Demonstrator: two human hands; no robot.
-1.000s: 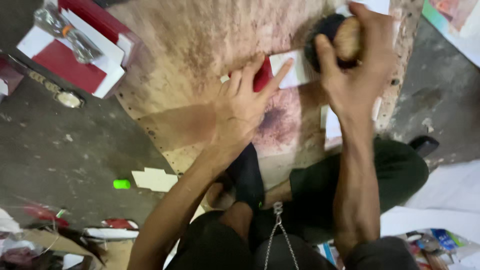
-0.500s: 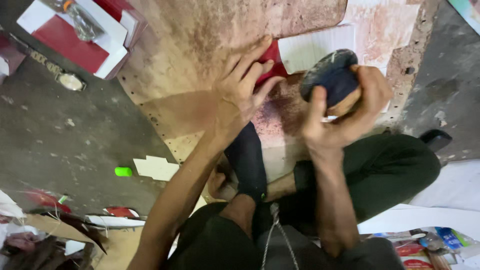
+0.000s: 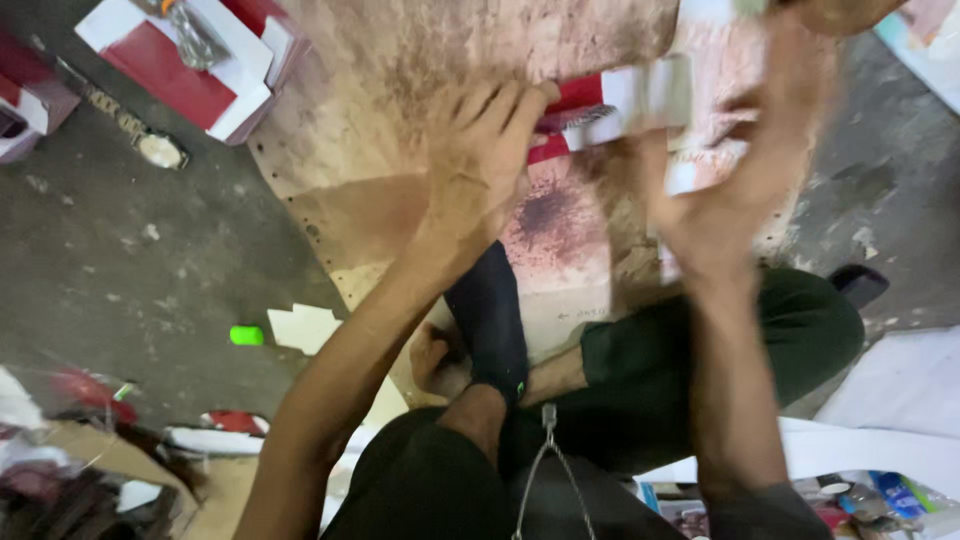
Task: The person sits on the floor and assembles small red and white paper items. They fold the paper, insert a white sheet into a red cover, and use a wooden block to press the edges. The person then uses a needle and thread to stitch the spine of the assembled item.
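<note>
On the stained board (image 3: 400,120), our left hand (image 3: 490,160) presses the red-and-white card (image 3: 600,110) flat, fingers spread; our blurred right hand (image 3: 740,190), fingers apparently open, could knock it askew.

Your left hand (image 3: 480,160) lies flat, palm down, fingers (image 3: 520,105) spread and pointing forward, its forearm stretched out straight. Your right hand (image 3: 725,190) is raised beside it, blurred, fingers loosely open, forearm running back toward you.

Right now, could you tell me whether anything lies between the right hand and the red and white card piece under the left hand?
Nothing visible does: the blurred right hand hovers beside the red and white card piece, which the left hand presses onto the stained board.
</note>
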